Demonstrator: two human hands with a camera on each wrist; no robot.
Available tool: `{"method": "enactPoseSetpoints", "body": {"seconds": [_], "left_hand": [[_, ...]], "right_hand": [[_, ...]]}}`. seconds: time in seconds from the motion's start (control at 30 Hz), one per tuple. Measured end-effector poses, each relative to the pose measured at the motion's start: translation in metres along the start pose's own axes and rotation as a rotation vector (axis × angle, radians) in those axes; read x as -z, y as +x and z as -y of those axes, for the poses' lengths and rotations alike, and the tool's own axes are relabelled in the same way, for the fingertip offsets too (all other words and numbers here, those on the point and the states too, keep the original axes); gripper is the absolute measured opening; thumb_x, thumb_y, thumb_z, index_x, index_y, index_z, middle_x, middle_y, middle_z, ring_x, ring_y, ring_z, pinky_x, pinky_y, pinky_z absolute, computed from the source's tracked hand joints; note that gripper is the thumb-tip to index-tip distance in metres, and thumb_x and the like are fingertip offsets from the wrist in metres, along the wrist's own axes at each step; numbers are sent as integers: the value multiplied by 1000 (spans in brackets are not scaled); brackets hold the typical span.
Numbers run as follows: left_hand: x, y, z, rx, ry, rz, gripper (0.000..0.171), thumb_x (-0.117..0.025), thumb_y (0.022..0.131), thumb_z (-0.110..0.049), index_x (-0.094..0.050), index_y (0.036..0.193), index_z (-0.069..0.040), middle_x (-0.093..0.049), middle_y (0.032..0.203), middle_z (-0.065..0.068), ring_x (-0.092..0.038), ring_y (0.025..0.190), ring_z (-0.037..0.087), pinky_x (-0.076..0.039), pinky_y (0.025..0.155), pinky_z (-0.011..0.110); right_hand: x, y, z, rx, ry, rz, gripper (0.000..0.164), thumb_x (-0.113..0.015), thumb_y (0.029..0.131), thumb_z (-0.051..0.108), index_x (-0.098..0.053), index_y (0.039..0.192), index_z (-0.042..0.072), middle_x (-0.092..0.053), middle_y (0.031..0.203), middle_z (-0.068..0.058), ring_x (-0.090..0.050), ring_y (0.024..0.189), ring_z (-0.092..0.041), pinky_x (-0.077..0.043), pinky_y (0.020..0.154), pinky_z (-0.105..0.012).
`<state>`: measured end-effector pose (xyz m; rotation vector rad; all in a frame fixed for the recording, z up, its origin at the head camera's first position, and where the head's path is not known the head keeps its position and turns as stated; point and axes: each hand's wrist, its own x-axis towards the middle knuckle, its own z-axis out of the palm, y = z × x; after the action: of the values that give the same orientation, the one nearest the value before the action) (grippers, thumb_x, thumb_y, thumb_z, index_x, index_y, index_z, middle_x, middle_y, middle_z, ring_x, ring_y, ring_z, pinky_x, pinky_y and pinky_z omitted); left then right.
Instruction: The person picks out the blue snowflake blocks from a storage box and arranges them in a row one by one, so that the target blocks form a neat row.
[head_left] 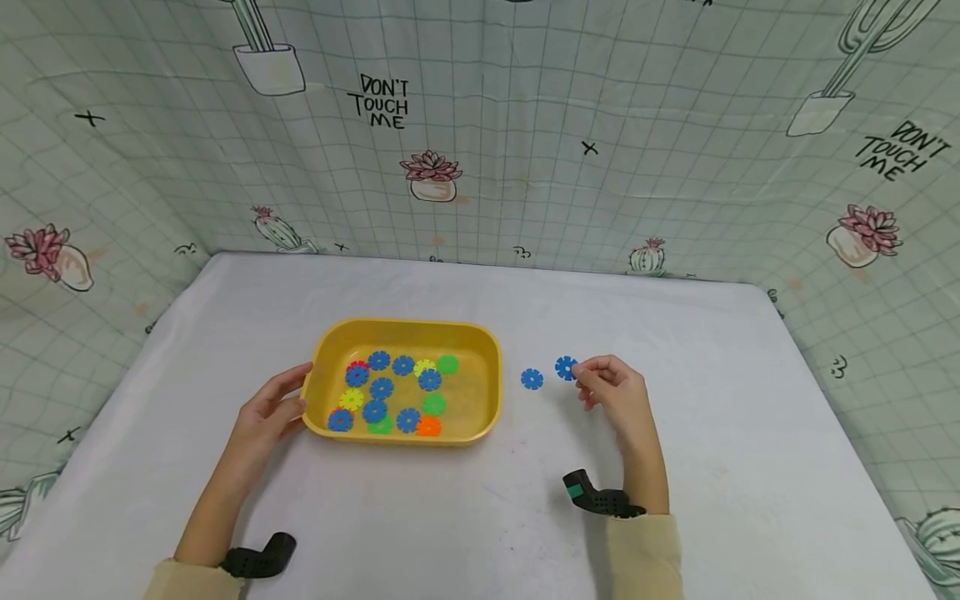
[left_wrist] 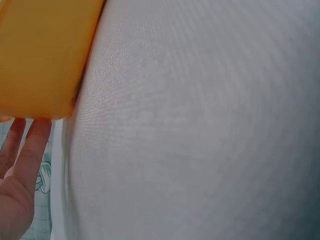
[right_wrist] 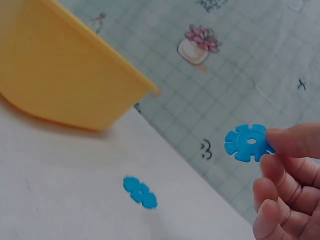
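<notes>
Between thumb and forefinger my right hand (head_left: 613,392) pinches a blue snowflake disc (right_wrist: 246,142), held up above the table. It is round and flat, with a notched edge and a hole in the middle. Another blue disc (head_left: 532,379) lies on the table, between that hand and a yellow tray (head_left: 472,383). My left hand (head_left: 266,412) touches the tray's left end; in the left wrist view its visible fingers (left_wrist: 31,155) are fairly straight against the wall. Several notched discs lie inside the tray, mostly blue (head_left: 381,388), with some green (head_left: 433,404), yellow (head_left: 351,399), orange (head_left: 429,426) and red.
A white cloth (head_left: 420,525) covers the table. Behind and beside it hangs a checked curtain (head_left: 517,167) printed with potted plants and lettering. Each wrist wears a black camera mount, such as the right one (head_left: 600,498).
</notes>
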<state>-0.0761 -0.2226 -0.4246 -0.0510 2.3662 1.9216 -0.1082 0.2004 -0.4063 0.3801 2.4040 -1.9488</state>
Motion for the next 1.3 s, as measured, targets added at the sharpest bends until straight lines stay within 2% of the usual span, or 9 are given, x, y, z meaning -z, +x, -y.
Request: {"method": "enactPoseSetpoints", "body": {"seconds": [0.17, 0.4, 0.6, 0.77, 0.93, 1.13, 1.3], "left_hand": [[0, 0, 0, 10, 5, -5, 46, -48, 96, -18, -39, 139, -6, -48, 119, -17, -56, 99, -7, -49, 79, 11], [1, 0, 0, 17, 12, -3, 47, -48, 97, -18, -37, 141, -6, -47, 121, -18, -55, 99, -8, -49, 79, 10], [0, 1, 0, 21, 13, -3, 47, -48, 97, -19, -37, 141, -6, -47, 121, -17, -55, 99, -7, -49, 79, 10], [0, 1, 1, 20, 9, 2, 47, -48, 96, -20, -38, 140, -6, -46, 122, -16, -55, 99, -7, -49, 79, 10], [0, 2, 1, 18, 0, 9, 46, -49, 96, -20, -39, 140, -9, -47, 120, -20, -55, 99, -7, -49, 79, 10], [0, 2, 1, 19, -4, 12, 46, -49, 96, -19, -38, 140, -7, -47, 121, -18, -55, 99, -6, -49, 79, 10], [0, 2, 1, 17, -13, 6, 46, -48, 96, -16, -38, 140, -6, -47, 120, -17, -56, 98, -6, -49, 78, 11]], "right_hand": [[5, 7, -14, -67, -29, -37, 25, -64, 88, 22, -60, 98, -1, -62, 72, 2, -55, 62, -9, -50, 58, -21], [2, 16, -31, -153, -75, -74, 26, -64, 87, 20, -63, 99, -3, -61, 66, 5, -56, 60, -7, -50, 58, -19], [-2, 20, -36, -188, -58, -127, 28, -64, 88, 18, -63, 101, -5, -61, 65, 5, -57, 56, -6, -51, 55, -17], [-4, 21, -36, -203, -102, -151, 25, -63, 88, 18, -64, 100, -3, -60, 66, 2, -57, 55, -7, -52, 55, -17], [-4, 23, -34, -206, -177, -147, 24, -63, 88, 19, -65, 98, -2, -59, 64, 1, -57, 52, -7, -51, 53, -17], [-2, 26, -30, -219, -267, -101, 26, -62, 88, 20, -65, 97, -4, -57, 60, 1, -55, 48, -6, -50, 50, -18], [-2, 29, -27, -250, -301, -76, 26, -63, 88, 22, -65, 97, -2, -56, 59, 1, -54, 47, -6, -50, 49, -19]]}}
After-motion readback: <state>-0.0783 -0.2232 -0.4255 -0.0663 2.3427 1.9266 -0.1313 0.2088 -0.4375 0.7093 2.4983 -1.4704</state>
